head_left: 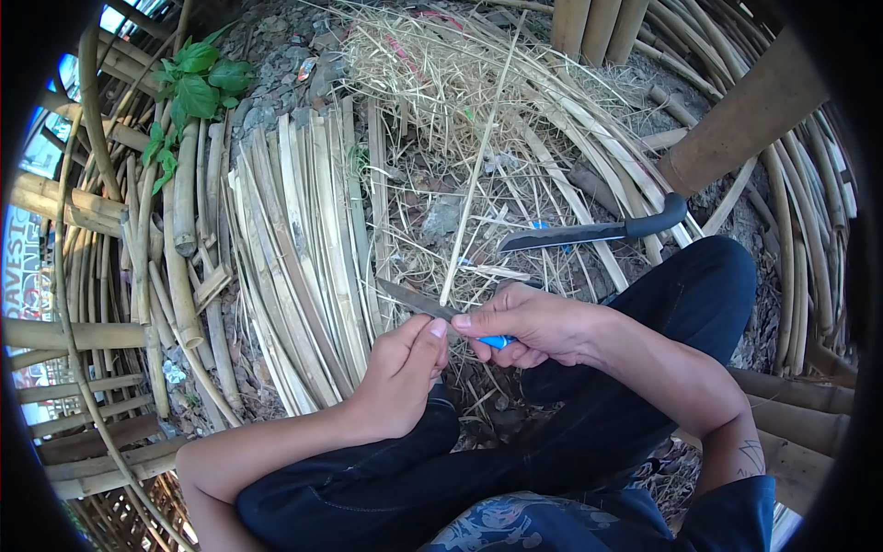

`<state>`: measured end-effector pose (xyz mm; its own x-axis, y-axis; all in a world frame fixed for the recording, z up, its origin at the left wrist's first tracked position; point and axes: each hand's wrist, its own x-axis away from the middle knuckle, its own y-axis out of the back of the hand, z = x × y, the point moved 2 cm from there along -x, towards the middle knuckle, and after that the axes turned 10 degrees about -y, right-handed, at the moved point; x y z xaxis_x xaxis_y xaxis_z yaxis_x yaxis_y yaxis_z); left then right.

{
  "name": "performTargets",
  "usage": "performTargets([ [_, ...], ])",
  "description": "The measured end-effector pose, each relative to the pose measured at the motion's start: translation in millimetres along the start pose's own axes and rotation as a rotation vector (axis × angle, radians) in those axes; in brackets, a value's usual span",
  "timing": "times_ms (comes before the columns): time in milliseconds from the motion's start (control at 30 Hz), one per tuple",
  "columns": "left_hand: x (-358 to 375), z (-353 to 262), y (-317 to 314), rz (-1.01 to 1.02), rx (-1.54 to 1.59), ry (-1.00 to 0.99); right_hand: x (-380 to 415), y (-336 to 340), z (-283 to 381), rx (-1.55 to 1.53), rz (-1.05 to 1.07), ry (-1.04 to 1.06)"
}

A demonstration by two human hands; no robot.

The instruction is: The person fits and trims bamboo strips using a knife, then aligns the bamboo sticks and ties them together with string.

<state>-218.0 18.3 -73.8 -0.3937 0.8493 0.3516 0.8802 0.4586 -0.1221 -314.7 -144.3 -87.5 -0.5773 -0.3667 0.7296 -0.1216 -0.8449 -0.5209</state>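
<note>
My right hand [526, 324] is closed around the blue handle of a knife [416, 299], its thumb at the base of the blade. The blade points up and left, across the front of my left hand [405, 373]. That hand is closed in a pinch right beside the blade. A long thin bamboo strip [476, 175] runs from the far side down to the blade and my left fingertips. Its near end is hidden by the blade and fingers, where the left hand appears to grip it.
A machete [570, 236] with a black handle lies beyond my right knee. Split bamboo slats [308, 248] lie in a row to the left. A heap of shavings [432, 83] is at the back. A thick bamboo post [745, 115] leans at right, and bamboo poles surround the spot.
</note>
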Motion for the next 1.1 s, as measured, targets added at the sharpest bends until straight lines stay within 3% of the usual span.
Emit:
performTargets([
  [267,5,11,-6,-0.019,0.129,0.006,2,1,4,0.043,-0.169,-0.020],
  [433,-1,13,-4,-0.049,0.145,0.015,-1,0,1,0.017,-0.322,0.092],
  [833,-1,17,-1,-0.014,0.202,-0.004,0,2,2,0.014,-0.445,0.154],
  [967,-1,21,-1,-0.016,0.173,0.014,-7,9,-6,-0.011,-0.346,0.094],
  [1067,-2,19,1,-0.007,0.122,-0.039,-11,10,-11,0.024,-0.290,0.115],
  [1100,-3,17,3,-0.010,0.122,-0.039,-9,9,-10,0.307,-0.459,0.282],
])
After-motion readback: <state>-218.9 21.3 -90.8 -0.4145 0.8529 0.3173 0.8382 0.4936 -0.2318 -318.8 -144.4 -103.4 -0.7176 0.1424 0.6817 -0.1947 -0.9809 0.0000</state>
